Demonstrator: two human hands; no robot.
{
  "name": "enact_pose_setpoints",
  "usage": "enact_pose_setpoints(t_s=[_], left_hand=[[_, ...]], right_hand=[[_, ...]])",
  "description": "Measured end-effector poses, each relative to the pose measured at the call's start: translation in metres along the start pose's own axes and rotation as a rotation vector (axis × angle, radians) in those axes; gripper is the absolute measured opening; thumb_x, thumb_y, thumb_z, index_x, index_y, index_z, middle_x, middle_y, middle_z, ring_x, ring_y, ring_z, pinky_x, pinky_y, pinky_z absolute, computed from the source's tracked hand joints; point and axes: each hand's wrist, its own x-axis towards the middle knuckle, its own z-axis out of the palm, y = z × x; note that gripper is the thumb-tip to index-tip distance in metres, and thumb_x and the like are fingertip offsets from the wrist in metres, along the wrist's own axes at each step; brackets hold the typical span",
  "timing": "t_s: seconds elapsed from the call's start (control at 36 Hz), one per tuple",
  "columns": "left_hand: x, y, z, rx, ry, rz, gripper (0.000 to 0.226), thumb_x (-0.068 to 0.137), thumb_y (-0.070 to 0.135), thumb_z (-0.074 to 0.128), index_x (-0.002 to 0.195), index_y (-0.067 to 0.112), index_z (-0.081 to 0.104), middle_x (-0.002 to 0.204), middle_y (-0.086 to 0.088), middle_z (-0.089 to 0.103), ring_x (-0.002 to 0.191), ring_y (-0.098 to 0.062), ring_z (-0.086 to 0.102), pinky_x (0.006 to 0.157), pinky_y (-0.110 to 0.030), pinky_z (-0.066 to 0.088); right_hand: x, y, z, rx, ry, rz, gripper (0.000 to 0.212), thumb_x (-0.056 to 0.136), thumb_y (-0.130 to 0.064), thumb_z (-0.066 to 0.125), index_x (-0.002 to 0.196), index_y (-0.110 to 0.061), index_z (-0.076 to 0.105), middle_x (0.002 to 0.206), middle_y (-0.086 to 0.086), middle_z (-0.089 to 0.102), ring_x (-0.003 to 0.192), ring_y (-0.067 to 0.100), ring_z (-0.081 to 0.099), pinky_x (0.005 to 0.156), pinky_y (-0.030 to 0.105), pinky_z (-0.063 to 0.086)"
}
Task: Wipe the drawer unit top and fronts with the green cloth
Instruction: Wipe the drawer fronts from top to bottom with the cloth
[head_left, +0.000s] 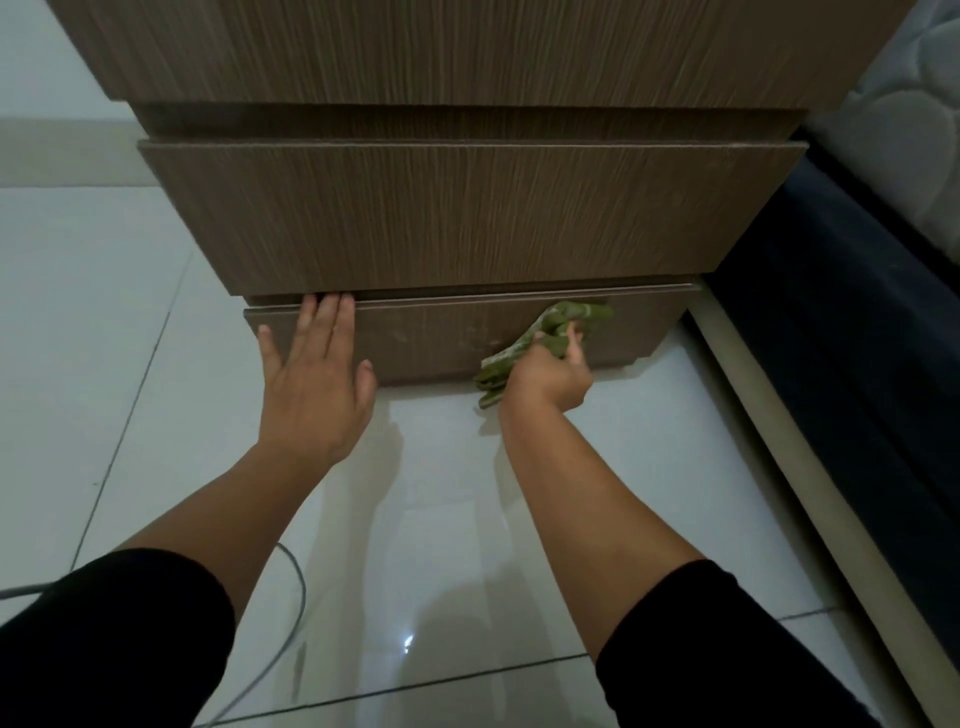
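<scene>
The brown wood-grain drawer unit (457, 218) fills the upper half of the head view. Its bottom drawer front (415, 338) sits just above the floor. My left hand (317, 374) lies flat and spread on the left part of that front, fingertips hooked over its top edge. My right hand (550, 371) is closed around the green cloth (558, 325), which it presses against the right part of the bottom drawer front. A tail of the cloth hangs down to the left of my wrist, near the floor.
Glossy white floor tiles (441, 519) lie under my arms. A dark bed base (841, 338) with a pale rail and quilted mattress (914, 119) stands close on the right. A grey cable (296, 571) curves over the floor at lower left.
</scene>
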Motion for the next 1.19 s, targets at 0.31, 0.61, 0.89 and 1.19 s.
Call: enact_pose_setpoints(t_s=[0.31,0.61,0.89,1.19], left_hand=[[-0.008,-0.046,-0.012,0.0,0.002,-0.004,0.068,0.09,0.017,0.045,0.148,0.007,0.011,0.157,-0.011,0.012,0.146,-0.025,0.005,0.115,-0.051,0.007],[-0.01,-0.078,-0.013,-0.077,0.02,0.041,0.073,0.087,-0.003,0.042,0.149,0.011,0.007,0.158,-0.007,0.008,0.146,-0.022,0.001,0.118,-0.044,0.006],[-0.012,-0.088,-0.017,-0.164,0.041,0.033,0.07,0.088,-0.002,0.037,0.149,0.011,0.006,0.159,-0.006,0.005,0.146,-0.02,-0.003,0.118,-0.04,0.001],[-0.021,-0.107,-0.017,-0.182,0.09,-0.032,0.08,0.085,-0.013,0.039,0.149,0.014,0.0,0.159,-0.003,0.0,0.146,-0.018,-0.006,0.119,-0.04,0.003]], right_hand=[[-0.052,0.024,0.031,-0.151,-0.011,-0.085,0.005,0.083,-0.006,0.065,0.084,-0.011,0.066,0.113,0.007,0.055,0.099,0.028,0.059,0.089,0.037,0.051],[-0.115,0.052,0.06,-0.25,-0.168,-0.256,0.009,0.076,0.009,0.065,0.078,0.0,0.063,0.099,0.001,0.041,0.088,0.02,0.053,0.074,0.001,0.041],[-0.162,0.074,0.074,-0.406,-0.498,-0.58,0.021,0.078,-0.005,0.054,0.079,-0.025,0.059,0.095,0.016,0.05,0.087,0.023,0.05,0.075,0.033,0.046],[-0.128,0.114,0.073,-0.923,-0.917,-1.522,0.014,0.076,-0.002,0.054,0.075,-0.003,0.068,0.096,0.01,0.064,0.088,0.023,0.038,0.058,0.035,0.049]])
